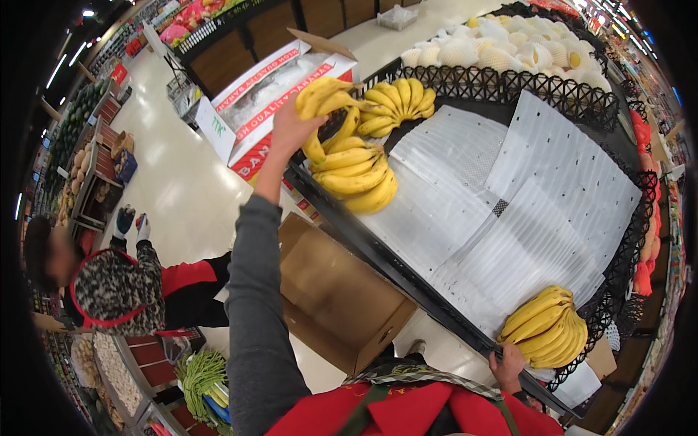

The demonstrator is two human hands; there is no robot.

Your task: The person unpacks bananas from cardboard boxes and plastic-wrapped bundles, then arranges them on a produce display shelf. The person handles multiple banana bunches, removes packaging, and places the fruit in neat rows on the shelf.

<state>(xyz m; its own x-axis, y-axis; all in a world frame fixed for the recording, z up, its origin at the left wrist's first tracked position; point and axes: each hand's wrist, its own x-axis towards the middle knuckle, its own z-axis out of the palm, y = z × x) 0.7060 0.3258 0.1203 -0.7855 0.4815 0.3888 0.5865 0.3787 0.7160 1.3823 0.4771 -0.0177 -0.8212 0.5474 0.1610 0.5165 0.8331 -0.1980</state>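
Observation:
My left hand point(294, 128) grips a bunch of yellow bananas point(322, 98) at the far left corner of a black display stand. Beside it on the stand lie a fanned bunch point(401, 101) and a larger bunch point(360, 174). My right hand point(508, 364) rests on the stand's black front edge, its fingers at the rim, close to another banana bunch point(545, 327). How far those fingers wrap the rim is partly hidden. Sheets of white perforated foam point(567, 158) cover the stand's surface between the bunches.
An opened banana carton point(256, 120) with clear plastic inside stands beyond the left edge. Below the stand sits an empty cardboard box point(327, 272). Foam-netted fruit point(501, 46) lies behind a black lattice fence point(491, 82). Another person point(125, 289) wearing gloves stands at left.

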